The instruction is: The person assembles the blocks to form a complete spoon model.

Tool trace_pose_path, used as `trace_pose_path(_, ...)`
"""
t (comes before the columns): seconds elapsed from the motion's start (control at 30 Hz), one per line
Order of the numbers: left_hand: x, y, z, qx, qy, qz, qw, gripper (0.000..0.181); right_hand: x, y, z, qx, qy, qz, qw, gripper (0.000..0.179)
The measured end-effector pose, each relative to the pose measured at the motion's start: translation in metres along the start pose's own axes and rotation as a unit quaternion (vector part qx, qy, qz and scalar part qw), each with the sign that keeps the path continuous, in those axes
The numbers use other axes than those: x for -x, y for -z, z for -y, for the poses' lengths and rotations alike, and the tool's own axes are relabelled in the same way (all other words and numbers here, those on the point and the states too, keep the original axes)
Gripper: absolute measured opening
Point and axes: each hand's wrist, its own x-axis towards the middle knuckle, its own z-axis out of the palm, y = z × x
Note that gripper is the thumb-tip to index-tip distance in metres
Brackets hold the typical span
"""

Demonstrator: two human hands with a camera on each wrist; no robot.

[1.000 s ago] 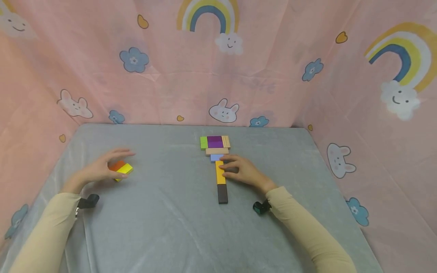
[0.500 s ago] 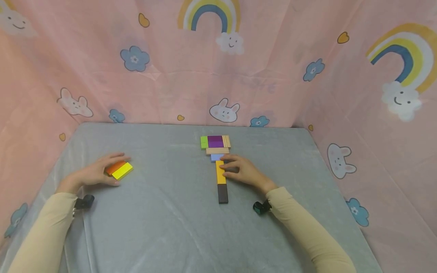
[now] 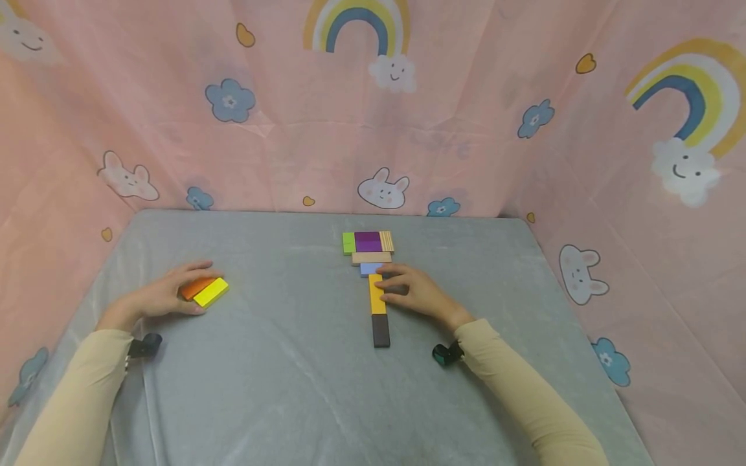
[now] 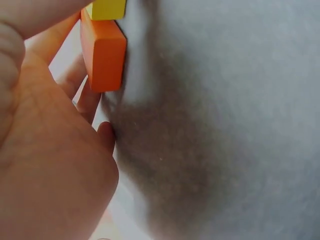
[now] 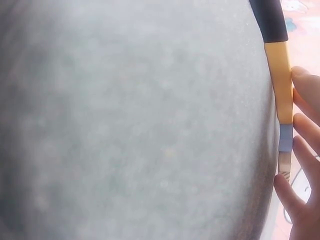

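In the head view my left hand [image 3: 166,291] curves round an orange block [image 3: 196,288] and a bright yellow block [image 3: 211,293] lying side by side. Thumb and fingers sit at opposite ends of the pair; the orange block [image 4: 107,60] shows inside the hand in the left wrist view. My right hand [image 3: 416,291] rests its fairly straight fingertips on a long amber block [image 3: 375,304] and a short blue block [image 3: 368,268]. These join a dark brown block [image 3: 381,331] at the near end in one straight line.
Beyond the blue block lie a pale wooden block [image 3: 371,257], a green block [image 3: 348,243], a purple piece [image 3: 367,241] and a striped wooden piece [image 3: 387,241]. A grey cloth [image 3: 280,388] covers the table, with a pink printed curtain [image 3: 280,149] round it.
My left hand has drawn back left, its thumb moving to the near end of the two blocks, and the orange block now lies more exposed beside the yellow. The right hand stays put.
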Motion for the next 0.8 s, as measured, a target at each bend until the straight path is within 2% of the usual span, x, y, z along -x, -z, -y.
trace_pose_path(0.2, -0.003, -0.002, -0.004, -0.011, 0.009, -0.019, 0.9997, 0.071, 0.0, 0.001, 0.0, 0.007, -0.001, 0.002, 1.0, 0.032)
trace_pose_path(0.33, -0.006, -0.006, -0.012, -0.034, 0.012, -0.053, 0.9979, 0.072, 0.0, 0.001, 0.0, 0.009, 0.0, 0.002, 1.0, 0.031)
trace_pose_path(0.43, -0.012, -0.011, -0.021, -0.054, 0.004, -0.082, 0.9951, 0.074, 0.0, 0.001, -0.001, 0.012, 0.001, 0.002, 0.9999, 0.032)
trace_pose_path(0.53, -0.023, -0.02, -0.033, -0.057, -0.017, -0.108, 0.9924, 0.074, 0.0, 0.0, -0.002, 0.012, 0.002, 0.002, 0.9999, 0.032)
trace_pose_path(0.63, -0.035, -0.033, -0.052, -0.04, -0.04, -0.125, 0.9905, 0.072, 0.0, -0.001, -0.003, 0.013, 0.001, 0.003, 0.9999, 0.032)
trace_pose_path(0.8, -0.049, -0.064, -0.095, -0.008, -0.054, -0.134, 0.9894, 0.072, 0.0, -0.001, -0.002, 0.008, 0.001, 0.001, 1.0, 0.032)
